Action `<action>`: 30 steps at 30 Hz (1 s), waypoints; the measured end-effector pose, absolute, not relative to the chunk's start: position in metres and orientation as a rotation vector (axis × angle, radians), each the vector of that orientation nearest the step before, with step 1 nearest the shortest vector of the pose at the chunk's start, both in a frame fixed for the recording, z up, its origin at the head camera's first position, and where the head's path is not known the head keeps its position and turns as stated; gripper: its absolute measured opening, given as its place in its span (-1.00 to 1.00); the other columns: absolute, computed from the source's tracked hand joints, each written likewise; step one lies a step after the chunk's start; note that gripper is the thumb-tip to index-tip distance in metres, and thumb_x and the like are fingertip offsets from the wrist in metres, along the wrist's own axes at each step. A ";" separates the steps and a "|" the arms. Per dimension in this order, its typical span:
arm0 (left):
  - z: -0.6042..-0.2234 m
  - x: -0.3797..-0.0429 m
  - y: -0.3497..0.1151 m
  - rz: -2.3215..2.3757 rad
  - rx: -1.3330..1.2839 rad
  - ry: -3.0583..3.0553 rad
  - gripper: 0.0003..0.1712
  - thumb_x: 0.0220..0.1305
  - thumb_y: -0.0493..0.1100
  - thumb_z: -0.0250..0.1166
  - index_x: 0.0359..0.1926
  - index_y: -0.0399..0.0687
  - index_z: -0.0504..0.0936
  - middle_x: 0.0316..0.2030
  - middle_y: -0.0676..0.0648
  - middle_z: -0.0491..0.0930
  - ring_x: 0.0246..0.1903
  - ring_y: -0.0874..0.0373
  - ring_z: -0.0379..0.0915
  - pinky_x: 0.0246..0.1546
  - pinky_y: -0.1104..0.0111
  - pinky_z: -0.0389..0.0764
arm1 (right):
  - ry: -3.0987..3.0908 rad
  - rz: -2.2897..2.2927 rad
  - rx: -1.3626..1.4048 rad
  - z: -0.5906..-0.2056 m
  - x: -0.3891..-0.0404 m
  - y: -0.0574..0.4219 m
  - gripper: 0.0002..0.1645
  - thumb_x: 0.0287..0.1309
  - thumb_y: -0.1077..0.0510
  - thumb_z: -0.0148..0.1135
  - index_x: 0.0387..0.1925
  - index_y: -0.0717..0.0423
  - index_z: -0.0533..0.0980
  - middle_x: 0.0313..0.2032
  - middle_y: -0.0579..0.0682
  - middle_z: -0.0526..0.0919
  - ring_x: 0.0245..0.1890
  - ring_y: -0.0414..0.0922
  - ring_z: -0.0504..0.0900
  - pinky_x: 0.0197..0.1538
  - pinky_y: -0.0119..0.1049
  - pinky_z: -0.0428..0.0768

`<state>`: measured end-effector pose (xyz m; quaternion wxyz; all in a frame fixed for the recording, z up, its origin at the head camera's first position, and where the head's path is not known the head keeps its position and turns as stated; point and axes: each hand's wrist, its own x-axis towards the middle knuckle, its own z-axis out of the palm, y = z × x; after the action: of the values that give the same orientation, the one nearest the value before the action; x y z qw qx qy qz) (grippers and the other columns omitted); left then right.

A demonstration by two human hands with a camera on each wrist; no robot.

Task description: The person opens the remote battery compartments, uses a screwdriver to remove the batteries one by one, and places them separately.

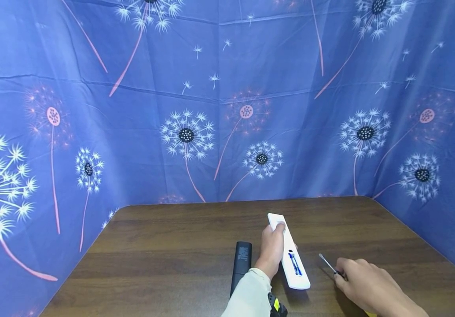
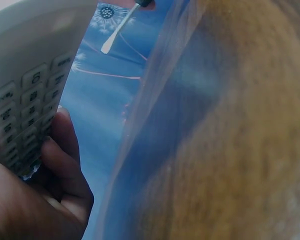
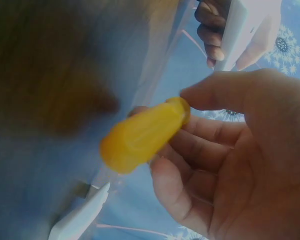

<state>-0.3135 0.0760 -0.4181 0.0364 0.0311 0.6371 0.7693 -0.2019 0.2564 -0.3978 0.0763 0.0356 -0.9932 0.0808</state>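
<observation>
My left hand [image 1: 272, 248] grips a white remote control [image 1: 288, 240], tilted with its back toward the head camera. An uncovered compartment near its lower end shows blue batteries [image 1: 295, 263]. Rows of buttons [image 2: 32, 95] on its front face appear in the left wrist view. In my right hand [image 1: 372, 284] is a screwdriver, its metal shaft [image 1: 328, 264] pointing toward the remote but apart from it. Thumb and fingers pinch the collar of its yellow handle [image 3: 145, 135] in the right wrist view; from the head, the hand hides that handle.
A black remote control [image 1: 242, 259] lies on the brown wooden table [image 1: 164, 264], partly behind my left sleeve [image 1: 249, 295]. A white piece [image 3: 80, 215] shows low in the right wrist view. Blue dandelion-print cloth [image 1: 227, 88] hangs around the table's back and sides.
</observation>
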 end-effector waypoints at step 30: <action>-0.418 -0.315 0.074 2.341 0.090 1.928 -0.66 0.45 0.01 0.08 -0.01 -0.17 0.48 -0.48 -0.13 0.56 -0.55 0.05 0.59 -0.45 0.29 0.58 | -2.524 0.261 0.429 -0.393 -0.199 0.256 -0.80 0.20 0.23 0.36 -0.21 -0.13 0.59 -0.31 -0.42 0.53 -0.37 -0.45 0.45 -0.42 -0.29 0.52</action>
<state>-0.3146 0.0741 -0.4180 0.0536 0.0297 0.6345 0.7705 -0.1989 0.2564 -0.3934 0.2804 0.1602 -0.9414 0.0974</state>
